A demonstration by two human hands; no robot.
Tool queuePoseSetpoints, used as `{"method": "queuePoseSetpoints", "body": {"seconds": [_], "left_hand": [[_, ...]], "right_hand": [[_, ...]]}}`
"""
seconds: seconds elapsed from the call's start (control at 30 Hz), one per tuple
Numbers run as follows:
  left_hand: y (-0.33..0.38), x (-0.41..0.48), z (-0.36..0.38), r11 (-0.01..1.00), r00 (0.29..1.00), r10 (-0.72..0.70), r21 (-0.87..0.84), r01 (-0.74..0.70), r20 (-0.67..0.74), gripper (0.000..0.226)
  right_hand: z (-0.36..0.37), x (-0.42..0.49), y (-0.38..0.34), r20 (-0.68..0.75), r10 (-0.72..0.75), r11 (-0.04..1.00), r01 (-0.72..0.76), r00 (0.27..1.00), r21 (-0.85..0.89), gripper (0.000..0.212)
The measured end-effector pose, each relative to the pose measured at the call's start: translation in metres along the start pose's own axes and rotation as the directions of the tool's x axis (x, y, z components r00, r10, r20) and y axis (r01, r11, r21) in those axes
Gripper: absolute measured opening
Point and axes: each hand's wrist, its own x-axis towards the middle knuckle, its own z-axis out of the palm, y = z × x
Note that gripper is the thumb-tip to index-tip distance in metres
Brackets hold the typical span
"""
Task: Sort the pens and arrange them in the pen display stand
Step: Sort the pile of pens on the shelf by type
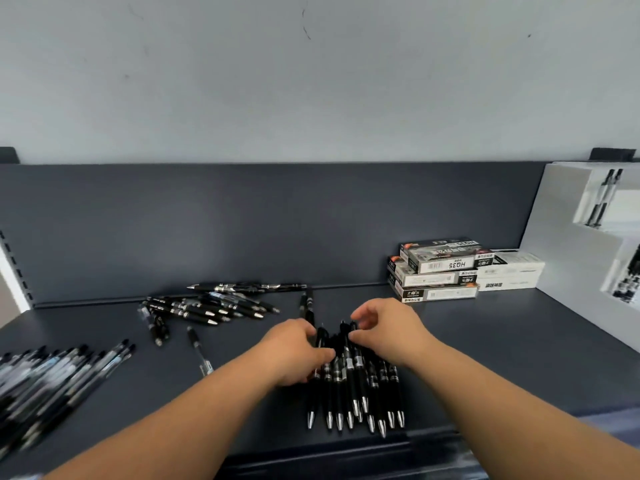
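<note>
Bundle of black pens is laid at lower centre of frame, tips toward bottom edge. Upper ends are gripped by left hand, fingers curled round them; pen tops are pinched by right hand. White pen display stand is seen at right edge, well apart.

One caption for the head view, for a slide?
Left hand and right hand grip black pens on a dark shelf beside a white display stand.

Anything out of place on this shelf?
One stray pen lies alone between the left heap and the bundle that the left hand and right hand grip. The back pile is strewn at mixed angles. No damage visible.
</note>
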Motion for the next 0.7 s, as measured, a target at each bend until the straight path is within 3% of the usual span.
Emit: {"method": "queuePoseSetpoints", "body": {"seconds": [0.13,0.3,0.57,0.7], "left_hand": [[0.001,-0.011,0.008,0.999,0.998,0.025,-0.047,-0.022,0.053,0.059],[0.001,-0.013,0.007,0.997,0.999,0.012,0.074,-0.009,-0.041,0.060],[-0.008,-0.010,0.008,1.000,1.000,0.003,-0.010,-0.003,-0.013,0.042],[-0.016,0.002,-0.006,0.997,0.981,0.016,0.077,-0.001,-0.193,0.026]], "right_hand": [[0.001,-0.002,0.000,0.004,-0.078,0.996,0.078,0.997,-0.049,0.028],[0.001,0.001,0.001,-0.002,-0.137,0.989,0.137,0.991,-0.054,0.030],[0.008,0.024,-0.019,0.019,-0.195,0.981,0.196,0.981,-0.012,0.024],[0.014,0.038,-0.032,0.059,-0.211,0.977,0.213,0.976,-0.026,0.020]]}}
